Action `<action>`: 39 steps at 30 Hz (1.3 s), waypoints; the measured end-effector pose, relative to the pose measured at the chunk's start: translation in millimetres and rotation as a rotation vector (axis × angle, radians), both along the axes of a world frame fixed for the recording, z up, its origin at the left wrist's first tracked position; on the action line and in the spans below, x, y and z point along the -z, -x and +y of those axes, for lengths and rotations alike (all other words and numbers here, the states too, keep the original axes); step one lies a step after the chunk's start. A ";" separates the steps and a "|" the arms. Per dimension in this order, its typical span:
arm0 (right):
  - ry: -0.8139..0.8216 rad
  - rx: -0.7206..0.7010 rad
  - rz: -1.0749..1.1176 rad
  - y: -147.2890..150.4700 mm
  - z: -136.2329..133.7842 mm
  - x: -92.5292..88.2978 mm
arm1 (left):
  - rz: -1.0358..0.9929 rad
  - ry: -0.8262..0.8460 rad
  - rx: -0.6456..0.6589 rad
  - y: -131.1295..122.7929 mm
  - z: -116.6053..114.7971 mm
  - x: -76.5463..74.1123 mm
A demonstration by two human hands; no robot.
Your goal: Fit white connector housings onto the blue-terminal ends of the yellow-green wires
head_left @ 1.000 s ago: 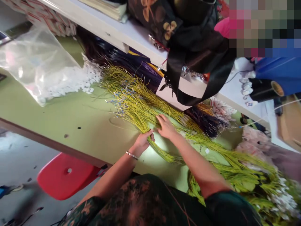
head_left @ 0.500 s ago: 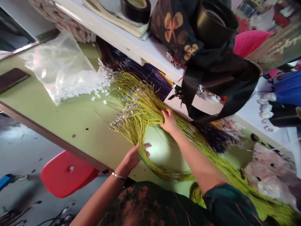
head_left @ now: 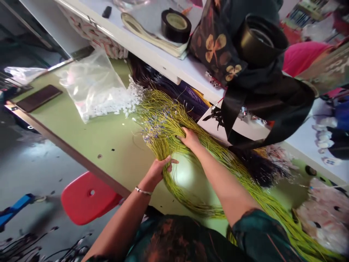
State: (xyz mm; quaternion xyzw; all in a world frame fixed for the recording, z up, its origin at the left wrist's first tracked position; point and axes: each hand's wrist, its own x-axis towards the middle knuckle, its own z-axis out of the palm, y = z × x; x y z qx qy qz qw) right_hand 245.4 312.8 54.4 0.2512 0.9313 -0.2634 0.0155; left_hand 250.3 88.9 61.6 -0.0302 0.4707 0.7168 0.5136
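Note:
A long bundle of yellow-green wires (head_left: 188,203) curves over the green table (head_left: 131,149); many wire ends carry small metal and bluish tips. My left hand (head_left: 160,168) is wrapped round the near strand of this bundle, with a finger sticking out past it. Higher up and to the right, my right hand (head_left: 188,139) grips wires of the same colour, its fingertips partly buried among them. Small white plastic connectors (head_left: 117,102) spill from a clear plastic bag (head_left: 94,85) beyond the wire ends.
A phone (head_left: 39,98) lies at the table's left end. On the white shelf (head_left: 152,54) stand a roll of black tape (head_left: 176,25) and a dark floral bag (head_left: 215,47). Dark wires (head_left: 174,91) lie beneath it. A red stool (head_left: 88,198) stands beside the table.
My left hand has closed round the near strand and moved slightly up. The wire tips there are gathered closer to the others. My right hand has shifted slightly left; the view has moved.

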 end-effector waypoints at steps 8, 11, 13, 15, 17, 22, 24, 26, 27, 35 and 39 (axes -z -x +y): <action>-0.126 0.156 0.287 -0.7 60.4 -32.2 | -0.262 0.060 -0.192 0.7 -40.2 32.0; -0.226 0.104 0.124 8.5 42.8 -15.8 | -0.389 0.008 -0.107 4.3 -40.9 40.0; -0.272 0.085 0.018 16.1 31.8 -6.8 | -0.425 -0.030 -0.038 6.9 -40.2 39.7; -0.269 0.064 -0.067 18.3 27.5 -9.6 | -0.448 -0.064 -0.001 9.9 -39.9 37.9; -0.237 0.009 -0.082 10.8 25.3 -24.6 | -0.463 -0.117 0.018 13.2 -39.4 36.5; -0.096 -0.153 0.131 -32.8 -25.4 -57.6 | -0.481 -0.137 0.104 22.1 -32.5 34.2; -0.003 -0.162 -0.018 -42.2 -56.4 -49.3 | -0.483 -0.139 0.129 24.9 -30.4 31.4; -0.018 -0.084 -0.077 -41.4 -76.7 -33.3 | -0.481 -0.179 0.140 26.4 -30.9 28.2; -0.031 -0.038 -0.102 -38.0 -80.7 -25.4 | -0.477 -0.209 0.146 26.6 -32.1 26.9; 0.221 -0.171 -0.348 4.4 -40.2 -7.2 | -0.460 -0.142 0.106 32.4 -40.5 33.9; 0.361 -0.310 -0.337 12.6 -30.6 3.2 | -0.415 -0.003 -0.188 49.6 -36.4 36.6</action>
